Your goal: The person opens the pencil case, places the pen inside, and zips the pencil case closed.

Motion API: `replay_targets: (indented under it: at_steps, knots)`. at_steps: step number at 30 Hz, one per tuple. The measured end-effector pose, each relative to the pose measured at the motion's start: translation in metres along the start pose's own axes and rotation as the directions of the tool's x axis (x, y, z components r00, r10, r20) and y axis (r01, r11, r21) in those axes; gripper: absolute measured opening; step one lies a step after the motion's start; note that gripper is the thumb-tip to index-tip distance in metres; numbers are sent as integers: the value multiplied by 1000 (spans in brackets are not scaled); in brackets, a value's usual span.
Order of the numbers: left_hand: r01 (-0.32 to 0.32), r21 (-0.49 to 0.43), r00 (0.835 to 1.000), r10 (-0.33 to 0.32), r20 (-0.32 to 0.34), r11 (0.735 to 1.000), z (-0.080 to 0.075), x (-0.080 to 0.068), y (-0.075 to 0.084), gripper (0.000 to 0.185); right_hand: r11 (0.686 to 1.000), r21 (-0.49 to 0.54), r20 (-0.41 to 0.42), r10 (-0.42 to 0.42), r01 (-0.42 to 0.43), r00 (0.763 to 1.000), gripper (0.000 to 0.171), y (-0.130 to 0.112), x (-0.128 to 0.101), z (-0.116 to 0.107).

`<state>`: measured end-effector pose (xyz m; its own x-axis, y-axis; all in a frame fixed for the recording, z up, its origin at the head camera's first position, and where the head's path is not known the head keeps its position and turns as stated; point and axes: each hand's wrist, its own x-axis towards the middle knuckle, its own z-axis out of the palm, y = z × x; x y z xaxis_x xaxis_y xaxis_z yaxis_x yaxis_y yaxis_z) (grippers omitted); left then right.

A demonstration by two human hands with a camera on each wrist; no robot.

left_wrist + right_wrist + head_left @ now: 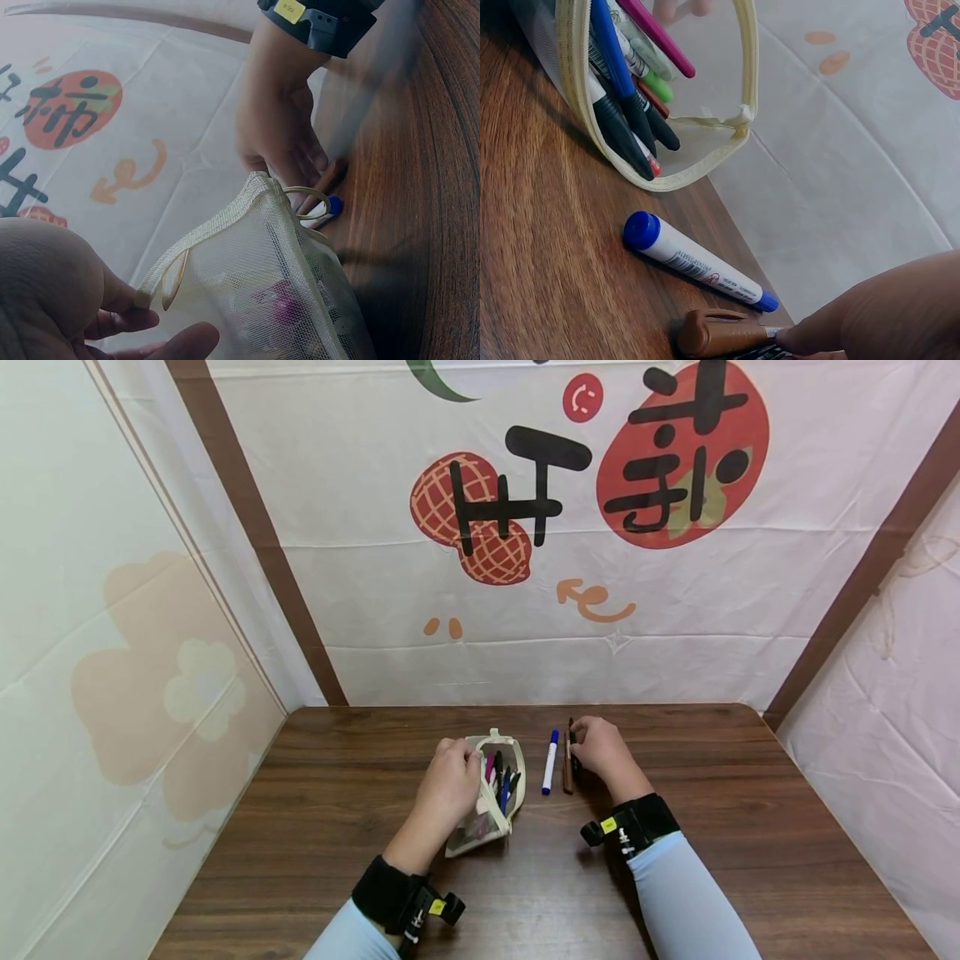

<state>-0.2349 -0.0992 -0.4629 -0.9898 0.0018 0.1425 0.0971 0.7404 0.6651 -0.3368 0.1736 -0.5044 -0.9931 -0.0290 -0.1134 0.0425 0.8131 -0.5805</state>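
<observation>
A cream mesh pencil case (480,831) with a zip stands open on the table, mouth tipped toward the right. Several pens and markers fill it, among them a magenta pen (660,39) and a blue pen (613,52). My left hand (452,781) grips the upper edge of the case between thumb and fingers. To its right lie a white marker with blue ends (551,762) and a brown marker (727,334), side by side. My right hand (602,750) pinches a black marker (575,763) right beside the brown one; the fingers partly cover it.
The brown wooden table (750,827) ends at a back edge just beyond the hands. Behind it hangs a white printed cloth (360,568), with further cloth walls at the left and right. Each wrist wears a black strap with a camera.
</observation>
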Motion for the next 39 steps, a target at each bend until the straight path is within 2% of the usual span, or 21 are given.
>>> replay_targets:
  at_steps: [5, 9, 14, 21, 27, 34, 39]
  knots:
    - [4, -1, 1000, -4, 1, 1000, 0, 0, 0, 26, 999, 39, 60, 24, -27, 998, 43, 4, 0, -1]
    - [2, 1, 1000, -2, 1, 1000, 0, 0, -1, 25, 998, 53, 99, 39, -44, 994, 55, 8, -2, -5]
    - [-4, 1, 1000, 4, 1, 1000, 1, 0, -2, 25, 998, 1, 133, 59, -60, 989, 67, 11, -5, -12]
    - [-10, 1, 1000, 10, -6, 1000, 1, 0, -1, 25, 996, -33, 152, 92, -88, 984, 74, 13, -6, -16]
    - [-12, -1, 1000, 12, -7, 1000, 1, -1, -1, 24, 991, -87, 145, 118, -106, 982, 65, 12, -3, -16]
    - [-10, -1, 1000, 10, -2, 1000, 1, 0, 0, 25, 980, -183, 59, 92, -79, 994, 52, 12, -1, -14]
    - [-21, 7, 1000, 21, -6, 1000, 0, 0, 0, 24, 980, -179, 49, 97, -87, 994, 58, 11, -2, -14]
